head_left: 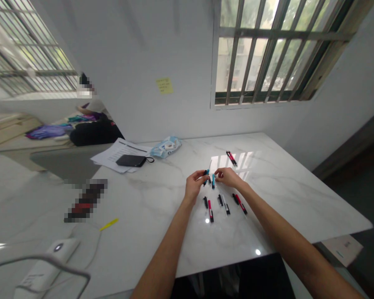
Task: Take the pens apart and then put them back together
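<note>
My left hand (193, 185) is closed, its thumb and fingers pinching a blue-and-black pen part (206, 172) from which a thin, pale rod points up. Just right of it a blue pen barrel (213, 181) lies on the white table, with a small dark piece beside it. My right hand (227, 177) is at that barrel's right side, fingers curved and apart; whether they touch it I cannot tell. Nearer to me lie a red pen barrel (210, 211) beside a black cap (205, 202), a clear-and-black pen (226, 204) beside another cap (220, 200), and a red-and-black pen (241, 204) with a black cap (235, 199).
Red-and-black pens (232, 158) lie farther back. Along the wall are a light-blue packet (166, 147), papers (112, 151) and a black strapped device (131, 160). At left are a yellow strip (109, 224) and a white power strip (46, 265) with cables. A person sits beyond.
</note>
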### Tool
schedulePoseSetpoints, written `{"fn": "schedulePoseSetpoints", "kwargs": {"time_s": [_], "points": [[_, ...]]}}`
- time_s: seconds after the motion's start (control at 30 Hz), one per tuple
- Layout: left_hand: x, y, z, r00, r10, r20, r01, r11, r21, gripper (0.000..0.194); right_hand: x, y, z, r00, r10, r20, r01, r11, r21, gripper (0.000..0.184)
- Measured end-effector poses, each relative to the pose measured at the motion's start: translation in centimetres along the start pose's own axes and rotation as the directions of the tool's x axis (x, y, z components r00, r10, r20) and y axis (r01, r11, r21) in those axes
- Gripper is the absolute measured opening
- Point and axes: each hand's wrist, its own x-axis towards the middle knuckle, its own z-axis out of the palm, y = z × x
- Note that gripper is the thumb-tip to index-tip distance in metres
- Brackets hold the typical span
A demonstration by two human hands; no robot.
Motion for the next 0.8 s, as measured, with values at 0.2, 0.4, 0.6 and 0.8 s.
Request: {"fn": "schedulePoseSetpoints", "kwargs": {"time_s": [0.2,0.4,0.6,0.8], "points": [[-0.1,0.1,0.1,1.000,0.000,-0.003,0.000,1.000,0.025,0.036,0.3,0.5,0.2,0.999,0.015,-0.041,-0.018,0.997,-0.073,0.010],[-0.1,0.1,0.2,1.000,0.002,-0.008,-0.002,0.999,0.043,0.038,-0.1,1.0,-0.1,0.997,0.046,-0.067,-0.051,0.996,-0.078,0.013],[0.0,-0.1,0.2,1.000,0.019,-0.010,-0.018,0.995,0.094,0.035,-0.4,0.8,0.1,0.994,-0.007,-0.110,0.008,1.000,0.008,0.009],[-0.4,0.0,0.5,0.986,0.159,0.052,-0.167,0.926,0.340,0.020,-1.5,2.4,-0.7,0.975,0.022,-0.220,0.062,0.928,0.368,0.021]]}}
